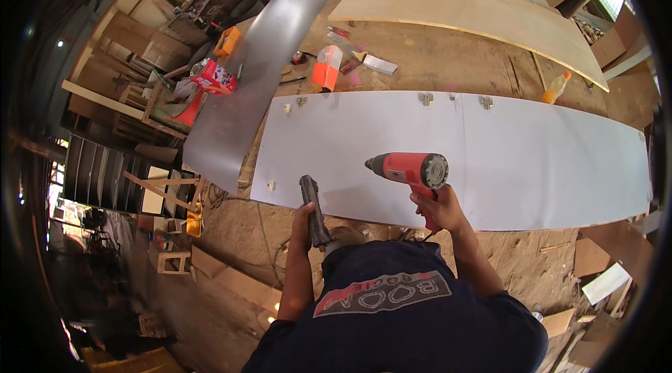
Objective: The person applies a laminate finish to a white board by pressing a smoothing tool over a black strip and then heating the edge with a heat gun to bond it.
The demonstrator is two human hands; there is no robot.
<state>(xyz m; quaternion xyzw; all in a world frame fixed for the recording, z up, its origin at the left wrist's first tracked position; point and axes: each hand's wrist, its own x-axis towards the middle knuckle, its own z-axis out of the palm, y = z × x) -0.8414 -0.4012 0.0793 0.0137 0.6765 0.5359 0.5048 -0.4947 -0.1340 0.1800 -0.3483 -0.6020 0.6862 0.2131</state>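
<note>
Your right hand (446, 206) is closed round the handle of the red power tool (413, 168). I can't tell if a finger is pressing its trigger. Your left hand (302, 221) is closed round a long dark tool (314, 212), with its top end sticking up past your thumb. The red tool is in front of you, over the white panel (350, 142), and its black nose points to your left. The dark tool is by the panel's near edge.

With both hands full, it seems best to go slowly. Put the dark tool down softly first if you need that hand to hold the panel flat. Aim the red tool's nose well away from your left arm. Don't let either tool bump the panel, as it could scratch. Watch out for the metal hinges (426, 99) along the far edge, too.
</note>
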